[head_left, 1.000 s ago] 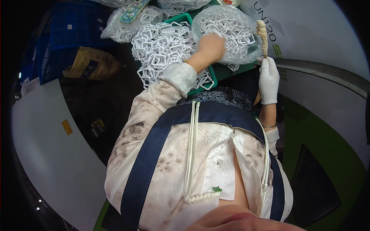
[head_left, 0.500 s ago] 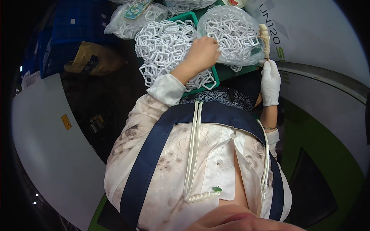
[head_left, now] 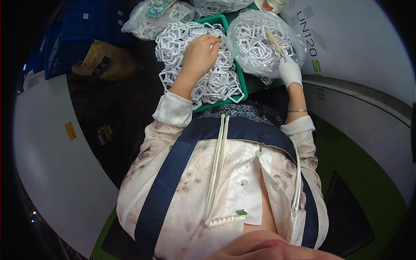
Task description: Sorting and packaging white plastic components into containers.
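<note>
- White, angular plastic links (head_left: 173,41): heaped loose in a green, rectangular plastic tray (head_left: 244,84); more fill the round, clear plastic bag (head_left: 299,52) just beside it.
- Bare left hand (head_left: 200,54): shifted away from the bag's edge, now over the tray's far part. Fingers bent, tips down at the links; whether they pinch one, cannot tell.
- Right hand (head_left: 289,71), white-gloved: swung inward to the bag's near right edge. Grasps the thin stick of a cream-coloured, lumpy, elongated object (head_left: 274,42), which now slants across the bag instead of standing outside it (touching or only above, hard to say).
- Reading: left seems the hand at the links; right looks taken up with the stick.
- Beyond the tray: second clear bag of links (head_left: 138,26), colourful patterned card (head_left: 159,8) on top.
</note>
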{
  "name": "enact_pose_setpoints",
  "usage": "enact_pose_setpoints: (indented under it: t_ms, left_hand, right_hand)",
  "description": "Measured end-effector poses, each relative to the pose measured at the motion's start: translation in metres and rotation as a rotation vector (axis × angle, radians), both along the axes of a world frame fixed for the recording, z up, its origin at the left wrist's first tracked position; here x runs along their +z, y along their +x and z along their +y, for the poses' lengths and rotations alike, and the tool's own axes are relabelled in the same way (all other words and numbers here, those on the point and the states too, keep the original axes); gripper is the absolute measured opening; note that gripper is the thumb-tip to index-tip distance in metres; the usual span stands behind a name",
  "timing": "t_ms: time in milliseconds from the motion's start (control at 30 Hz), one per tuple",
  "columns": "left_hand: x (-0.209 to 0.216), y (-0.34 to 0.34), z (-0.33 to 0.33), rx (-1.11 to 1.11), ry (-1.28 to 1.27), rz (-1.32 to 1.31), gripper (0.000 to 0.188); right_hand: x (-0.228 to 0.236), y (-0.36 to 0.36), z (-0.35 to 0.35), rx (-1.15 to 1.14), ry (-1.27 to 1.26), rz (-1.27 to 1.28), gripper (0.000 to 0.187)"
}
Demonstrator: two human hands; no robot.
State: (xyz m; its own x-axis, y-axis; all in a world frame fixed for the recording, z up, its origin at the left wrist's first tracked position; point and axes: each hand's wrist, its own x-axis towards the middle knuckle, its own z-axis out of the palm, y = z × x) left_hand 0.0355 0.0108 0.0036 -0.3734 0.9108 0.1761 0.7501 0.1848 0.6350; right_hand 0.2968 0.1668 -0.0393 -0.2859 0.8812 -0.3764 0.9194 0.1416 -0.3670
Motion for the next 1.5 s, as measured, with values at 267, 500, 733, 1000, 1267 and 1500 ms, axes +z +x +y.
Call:
enact_pose_setpoints:
  t_ms: [267, 500, 733, 1000, 1267, 1500]
  left_hand:
    - [0.012, -0.004, 0.002, -0.014, -0.027, -0.024, 0.022]
    - [0.015, -0.058, -0.003, 0.153, 0.008, 0.112, 0.02]
    - [0.029, -0.099, 0.018, 0.094, -0.136, 0.281, 0.029]
    - [-0.033, -0.07, 0.056, -0.201, -0.646, 0.682, 0.019]
    - [-0.033, -0.073, 0.083, -0.14, -0.592, 0.411, 0.021]
    - [-0.056, -0.073, 0.095, -0.302, -0.543, 0.151, 0.028]
  right_hand:
    - [0.059, -0.004, -0.013, 0.141, -0.002, -0.262, 0.036]
    - [0.081, 0.031, -0.013, 0.148, 0.039, -0.358, 0.033]
    - [0.064, 0.047, -0.039, -0.019, 0.059, -0.059, 0.032]
    - [0.058, 0.043, -0.051, -0.037, 0.058, 0.052, 0.031]
    - [0.062, 0.044, -0.054, -0.057, 0.06, 0.065, 0.03]
    - [0.062, 0.039, -0.057, -0.013, 0.091, 0.144, 0.03]
